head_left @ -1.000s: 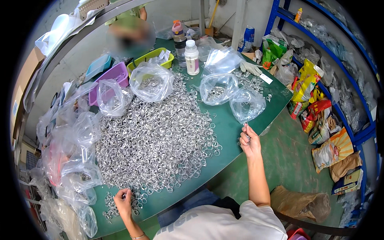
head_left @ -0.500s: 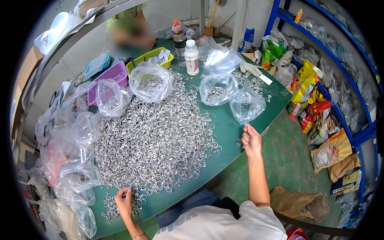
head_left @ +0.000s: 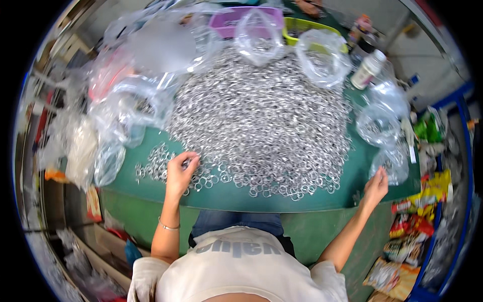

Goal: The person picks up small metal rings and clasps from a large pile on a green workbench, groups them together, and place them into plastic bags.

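A big heap of small silver metal rings [head_left: 261, 116] covers the green table [head_left: 231, 197]. My left hand [head_left: 180, 173] rests on the near left edge of the heap, beside a small separate cluster of rings [head_left: 152, 168]. Its fingers are pinched on a ring. My right hand [head_left: 376, 187] is at the table's near right corner, fingers closed on the lower edge of a clear plastic bag [head_left: 391, 168] that holds some rings.
Clear bags of rings [head_left: 318, 60] stand around the heap, with crumpled ones [head_left: 126, 108] on the left. A white bottle [head_left: 369, 69], a purple tray [head_left: 226, 20] and a yellow-green tray [head_left: 297, 31] sit at the back. Snack packets [head_left: 417, 226] lie on the floor at the right.
The view has swung round, so the table now lies straight ahead. My left hand stays at the small ring cluster and my right hand stays at the bag.
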Action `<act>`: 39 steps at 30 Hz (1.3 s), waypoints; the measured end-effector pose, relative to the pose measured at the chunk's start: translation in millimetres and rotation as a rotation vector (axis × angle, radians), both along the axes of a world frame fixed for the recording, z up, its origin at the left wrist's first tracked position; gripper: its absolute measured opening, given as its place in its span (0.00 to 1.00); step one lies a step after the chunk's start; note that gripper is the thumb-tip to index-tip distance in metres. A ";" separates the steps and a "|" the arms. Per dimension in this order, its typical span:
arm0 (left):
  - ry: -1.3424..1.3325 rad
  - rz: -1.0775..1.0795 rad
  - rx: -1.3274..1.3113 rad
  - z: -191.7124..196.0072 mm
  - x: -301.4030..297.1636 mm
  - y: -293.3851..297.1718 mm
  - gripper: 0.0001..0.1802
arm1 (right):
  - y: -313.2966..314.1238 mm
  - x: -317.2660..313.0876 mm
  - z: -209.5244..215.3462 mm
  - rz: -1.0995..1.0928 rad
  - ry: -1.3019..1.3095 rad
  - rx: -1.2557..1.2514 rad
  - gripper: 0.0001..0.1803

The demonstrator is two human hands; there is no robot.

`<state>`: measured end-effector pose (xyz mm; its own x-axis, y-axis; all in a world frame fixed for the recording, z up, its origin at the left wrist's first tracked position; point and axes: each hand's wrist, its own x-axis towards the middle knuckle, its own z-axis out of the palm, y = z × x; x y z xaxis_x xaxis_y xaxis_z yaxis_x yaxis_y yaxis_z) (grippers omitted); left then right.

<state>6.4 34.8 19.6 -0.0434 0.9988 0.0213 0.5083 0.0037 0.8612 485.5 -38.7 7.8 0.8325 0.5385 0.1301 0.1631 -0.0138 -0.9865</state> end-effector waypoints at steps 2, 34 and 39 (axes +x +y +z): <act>-0.034 0.031 -0.008 -10.1 -5.4 -3.0 0.07 | 2.4 -64.5 19.9 0.247 -0.069 -0.159 0.10; 0.495 -0.189 0.135 -13.8 7.5 -6.4 0.06 | 53.0 -284.9 2.6 1.334 -1.041 -0.206 0.07; 0.446 -0.055 0.139 -10.6 -3.7 -14.4 0.11 | 59.6 -265.7 9.7 1.239 -0.779 -0.239 0.09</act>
